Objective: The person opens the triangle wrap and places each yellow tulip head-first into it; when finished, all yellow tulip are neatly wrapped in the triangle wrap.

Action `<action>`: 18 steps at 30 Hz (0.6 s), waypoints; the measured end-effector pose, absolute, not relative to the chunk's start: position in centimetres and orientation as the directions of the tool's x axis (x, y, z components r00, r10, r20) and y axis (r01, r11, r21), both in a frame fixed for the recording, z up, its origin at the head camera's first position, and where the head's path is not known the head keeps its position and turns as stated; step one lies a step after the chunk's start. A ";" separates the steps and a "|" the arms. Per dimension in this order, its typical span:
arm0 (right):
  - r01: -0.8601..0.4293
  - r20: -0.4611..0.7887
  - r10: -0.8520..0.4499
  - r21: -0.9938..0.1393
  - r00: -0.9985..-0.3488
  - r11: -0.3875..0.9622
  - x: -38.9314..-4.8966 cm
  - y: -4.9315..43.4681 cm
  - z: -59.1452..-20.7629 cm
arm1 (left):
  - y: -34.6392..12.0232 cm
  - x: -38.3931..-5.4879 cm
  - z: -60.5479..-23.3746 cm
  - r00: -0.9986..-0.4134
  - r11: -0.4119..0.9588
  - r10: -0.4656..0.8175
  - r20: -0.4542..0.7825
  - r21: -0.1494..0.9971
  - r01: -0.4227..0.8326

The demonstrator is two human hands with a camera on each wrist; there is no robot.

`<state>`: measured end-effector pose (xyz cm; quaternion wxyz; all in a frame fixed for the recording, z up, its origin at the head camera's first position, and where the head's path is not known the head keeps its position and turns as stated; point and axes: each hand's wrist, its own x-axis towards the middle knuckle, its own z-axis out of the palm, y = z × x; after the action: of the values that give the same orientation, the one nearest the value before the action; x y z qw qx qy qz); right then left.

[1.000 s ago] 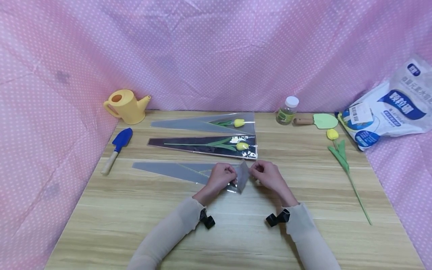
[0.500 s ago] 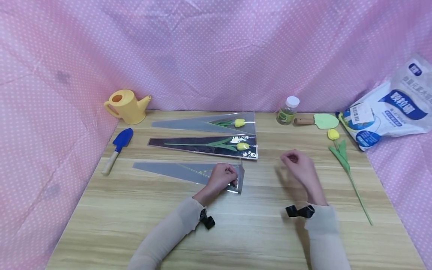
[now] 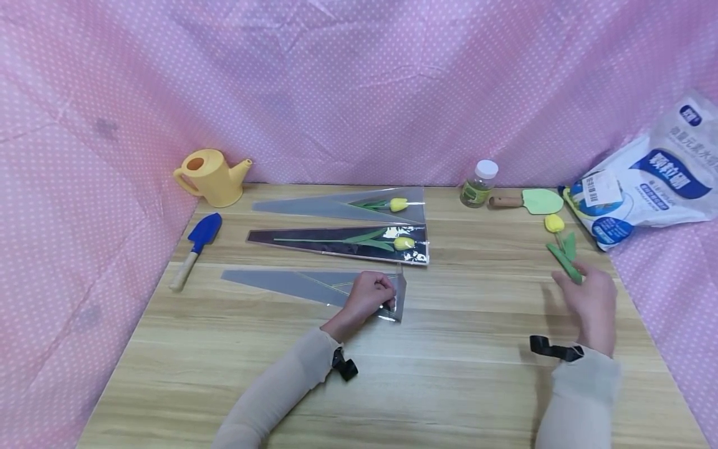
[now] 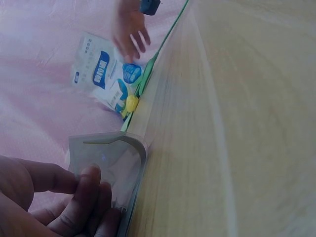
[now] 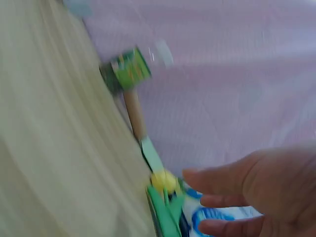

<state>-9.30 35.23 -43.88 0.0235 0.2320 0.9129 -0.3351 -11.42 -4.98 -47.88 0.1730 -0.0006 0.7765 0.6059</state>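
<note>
A long tapered clear sleeve (image 3: 280, 281) with gold lines lies nearest the front of the table. At its wide end my left hand (image 3: 369, 294) pinches the upper film between thumb and forefinger; in the left wrist view the sleeve's mouth (image 4: 111, 148) bows apart. Over at the right, my right hand (image 3: 593, 302) hovers above a loose yellow tulip (image 3: 554, 223), fingers spread and holding nothing. Seen from the head, that hand hides most of the tulip's stem, while bloom and leaves show. The right wrist view has the thumb and fingers (image 5: 222, 182) apart beside the bloom.
Behind lie a dark sleeve (image 3: 314, 244) and a clear sleeve (image 3: 303, 207), each with a yellow tulip inside. A yellow watering can (image 3: 215, 178) and blue trowel (image 3: 203, 232) stand left. At the back right are a jar (image 3: 475, 190), green trowel (image 3: 541, 201) and white bag (image 3: 645, 187).
My right hand has let go of the sleeve's mouth and swung right to the loose tulip. The raised film has dropped back somewhat. My left hand has stayed put on the sleeve.
</note>
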 end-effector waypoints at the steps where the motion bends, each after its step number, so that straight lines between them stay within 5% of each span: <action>1: 0.466 -0.218 0.424 -0.583 -0.879 0.665 -9.1 35.8 -44.0 | -5.0 -11.4 -47.9 -0.940 0.264 0.209 -0.271 0.941 -0.212; 8: 0.570 -0.298 0.492 -0.533 -0.818 0.625 -7.6 38.7 -44.9 | -5.1 -11.4 -47.8 -0.937 0.280 0.208 -0.282 0.935 -0.220; 18: 0.519 -0.238 0.463 -0.463 -0.854 0.719 -7.1 39.7 -46.4 | -5.0 -11.4 -47.7 -0.937 0.287 0.213 -0.278 0.934 -0.212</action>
<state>-7.05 39.71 -46.39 0.0524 0.2653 0.9256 -0.2649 -11.37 -4.98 -47.68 0.1778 0.0002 0.7822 0.5972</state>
